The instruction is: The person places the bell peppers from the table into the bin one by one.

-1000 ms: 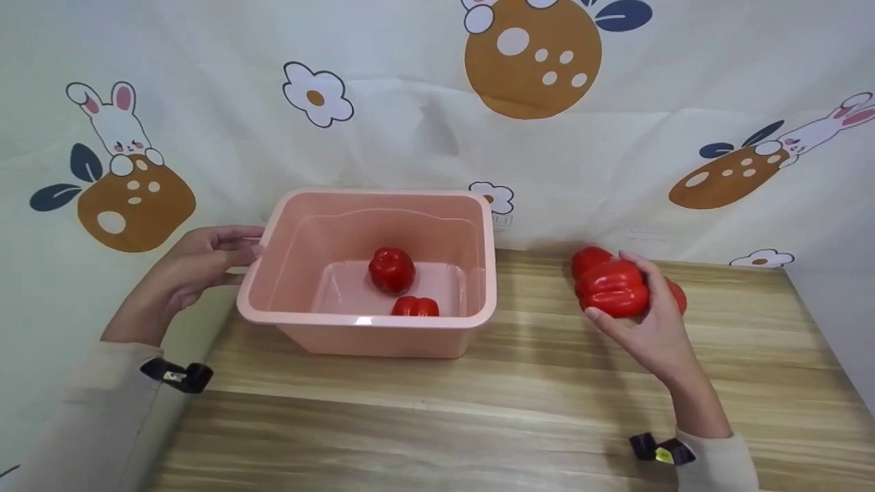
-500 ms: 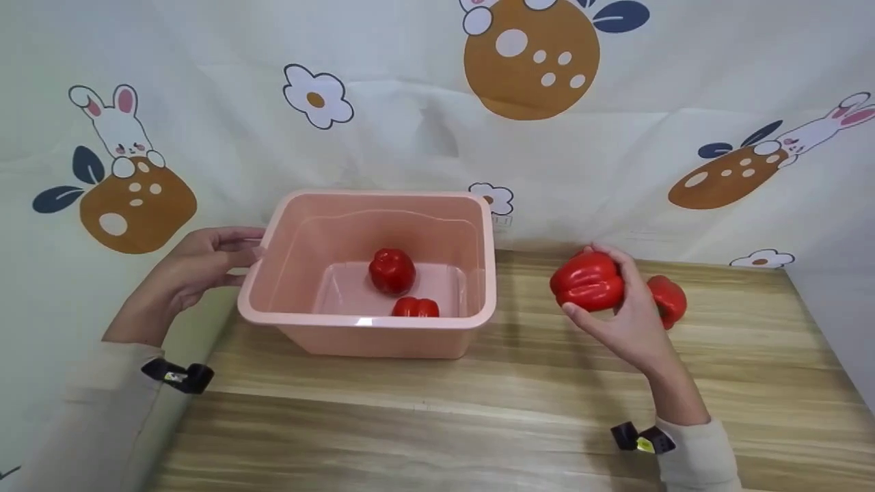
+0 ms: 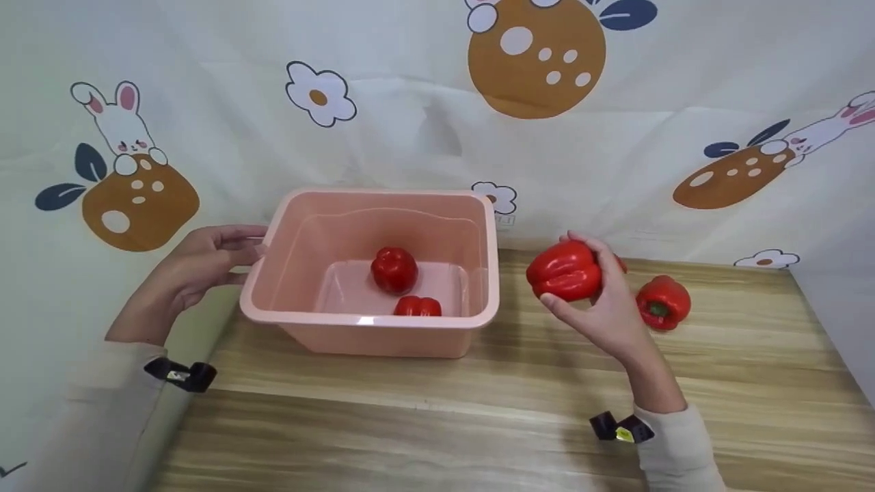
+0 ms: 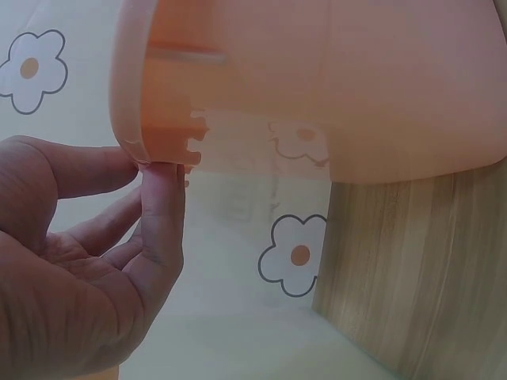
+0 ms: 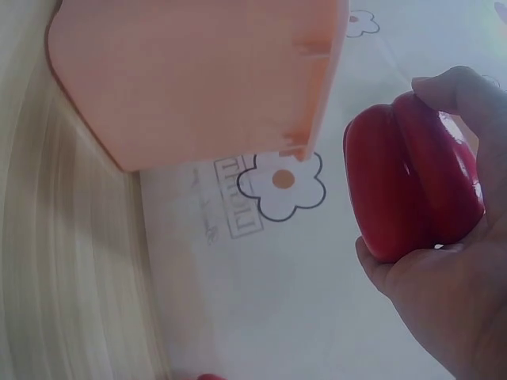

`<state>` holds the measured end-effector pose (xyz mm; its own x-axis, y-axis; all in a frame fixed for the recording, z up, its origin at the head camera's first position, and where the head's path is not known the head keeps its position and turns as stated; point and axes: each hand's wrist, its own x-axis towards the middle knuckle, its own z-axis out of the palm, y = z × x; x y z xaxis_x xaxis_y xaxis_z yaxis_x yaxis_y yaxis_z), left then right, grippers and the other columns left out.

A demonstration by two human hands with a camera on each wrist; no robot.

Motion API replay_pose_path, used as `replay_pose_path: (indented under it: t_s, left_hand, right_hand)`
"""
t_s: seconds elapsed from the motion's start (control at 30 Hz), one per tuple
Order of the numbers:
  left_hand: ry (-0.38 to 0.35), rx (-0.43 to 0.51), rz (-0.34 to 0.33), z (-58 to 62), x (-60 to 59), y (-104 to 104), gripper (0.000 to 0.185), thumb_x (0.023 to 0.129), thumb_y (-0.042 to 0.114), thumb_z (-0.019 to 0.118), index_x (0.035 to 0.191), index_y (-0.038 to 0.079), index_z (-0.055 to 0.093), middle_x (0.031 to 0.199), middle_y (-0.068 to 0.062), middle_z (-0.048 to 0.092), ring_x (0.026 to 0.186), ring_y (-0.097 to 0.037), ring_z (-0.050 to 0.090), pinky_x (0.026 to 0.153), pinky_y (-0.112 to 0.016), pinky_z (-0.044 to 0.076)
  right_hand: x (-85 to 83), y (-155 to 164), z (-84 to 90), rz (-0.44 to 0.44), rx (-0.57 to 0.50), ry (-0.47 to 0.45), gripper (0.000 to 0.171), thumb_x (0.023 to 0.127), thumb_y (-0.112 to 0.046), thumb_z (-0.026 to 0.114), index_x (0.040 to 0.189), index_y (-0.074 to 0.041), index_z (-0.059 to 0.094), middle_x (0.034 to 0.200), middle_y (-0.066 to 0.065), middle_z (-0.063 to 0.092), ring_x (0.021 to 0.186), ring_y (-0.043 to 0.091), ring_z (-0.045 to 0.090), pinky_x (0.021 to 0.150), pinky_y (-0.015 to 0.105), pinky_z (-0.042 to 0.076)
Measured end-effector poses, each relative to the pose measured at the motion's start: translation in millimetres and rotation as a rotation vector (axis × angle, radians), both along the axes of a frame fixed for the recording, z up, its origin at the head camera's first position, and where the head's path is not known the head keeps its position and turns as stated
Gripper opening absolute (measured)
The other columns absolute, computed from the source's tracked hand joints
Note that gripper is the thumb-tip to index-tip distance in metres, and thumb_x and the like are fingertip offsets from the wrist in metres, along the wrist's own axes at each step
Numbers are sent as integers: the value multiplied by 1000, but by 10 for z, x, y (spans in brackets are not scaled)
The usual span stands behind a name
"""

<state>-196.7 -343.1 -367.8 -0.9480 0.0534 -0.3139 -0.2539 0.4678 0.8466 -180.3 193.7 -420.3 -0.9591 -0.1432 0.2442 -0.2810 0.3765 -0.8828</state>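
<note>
Head view: two red peppers [image 3: 394, 270] already lay in the pink tub [image 3: 369, 320]; one pepper [image 3: 662, 301] remained on the worktop [image 3: 478, 410], and the right hand [image 3: 601, 307] gripped a third pepper [image 3: 564, 271] beside the tub.

Left wrist view: the left hand [image 4: 87, 269] pinched the tub's rim [image 4: 131, 119].

Right wrist view: curled fingers [image 5: 459, 87] enclosed the held pepper [image 5: 412, 186].

Wood-grain table [image 3: 478, 410] is filling the lower part of the head view, pale and brown streaks running left to right; a printed cloth backdrop [image 3: 410, 102] is hanging behind it w/ soft creases, draping down past the table's left edge; off-white fabric is showing white rabbits [image 3: 117, 123], brown spotted rounds [image 3: 536, 58], dark blue leaves and white flowers w/ orange centres [image 3: 320, 93]; light is falling evenly, bright and diffuse, casting only faint shadows on the tabletop.
</note>
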Motion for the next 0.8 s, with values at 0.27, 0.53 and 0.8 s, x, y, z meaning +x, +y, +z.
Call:
replay_pose_path:
  t_s: [0.27,0.53,0.8]
  left_hand:
    - [14,19,-7,5,-11,33,60,107,19,62,160,1,42,122,7,66,102,2,71,89,-25,65]
    - [4,8,-10,6,-20,33,60,106,15,60,161,0,39,137,-8,63,103,2,71,90,-26,65]
    - [-12,-41,-16,28,-18,16,62,106,20,61,161,2,40,155,-23,52,103,1,71,90,-26,65]
  right_hand:
    - [-32,-119,77,15,8,11,92,79,-17,91,156,-17,42,154,0,52,135,20,50,94,19,59]
    - [-81,-272,114,39,12,24,93,78,-21,92,156,-18,42,153,-1,53,136,20,52,97,30,61]
    - [-97,-401,138,72,-12,11,94,78,-19,92,157,-19,41,155,1,51,138,23,51,102,52,61]
